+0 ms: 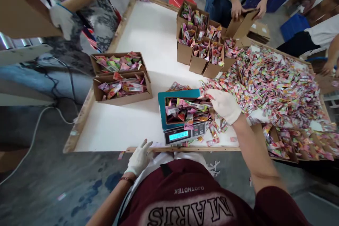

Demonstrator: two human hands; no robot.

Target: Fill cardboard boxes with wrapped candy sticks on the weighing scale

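My right hand (224,105), in a white glove, reaches over the right edge of a cardboard box (186,110) full of colourful sachets. That box stands on a teal digital scale (182,133) with a lit display. The fingers are curled at the box rim, closed on sachets. My left hand (140,158), also gloved, hovers at the table's near edge with fingers spread and holds nothing. A big heap of loose sachets (272,84) lies just right of the scale.
Two filled boxes (122,83) sit at the left of the white table (148,42). Several filled boxes (201,42) cluster at the far side, where another person's hands (237,10) fold a box. A gloved person stands far left holding cardboard (21,14). More filled boxes (291,144) are at right.
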